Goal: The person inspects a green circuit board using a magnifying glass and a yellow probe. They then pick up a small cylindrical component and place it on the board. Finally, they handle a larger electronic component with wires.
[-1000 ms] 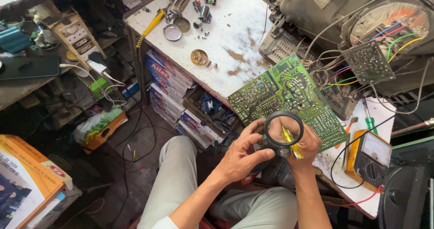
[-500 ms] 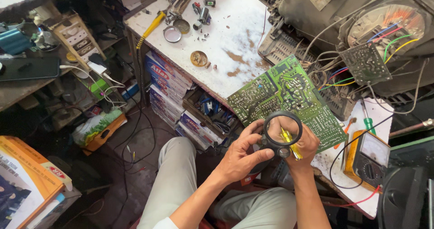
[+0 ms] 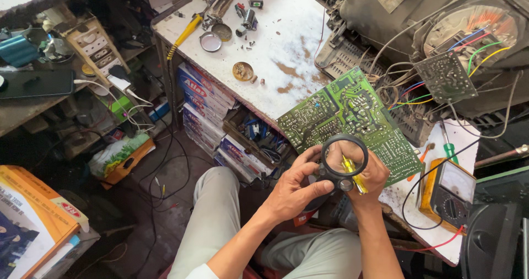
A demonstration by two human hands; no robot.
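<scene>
Little has changed: the left hand (image 3: 295,188) still grips the magnifier (image 3: 344,156) over the green board's (image 3: 352,119) six-o'clock edge on the surface (image 3: 286,42), the right hand (image 3: 370,175) still clasping a yellow screwdriver (image 3: 352,174) behind it.

White workbench (image 3: 286,42); circuit board (image 3: 352,114); multimeter (image 3: 449,188)

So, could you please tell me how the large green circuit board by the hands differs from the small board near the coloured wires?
The large green circuit board is bright green and much the bigger; the small board is darker and greyish. The large one juts over the table edge, just above the left hand, the right hand and their magnifying glass; the small one sits apart against the grey housing, coloured wires beside it. Both show their solder sides.
</scene>
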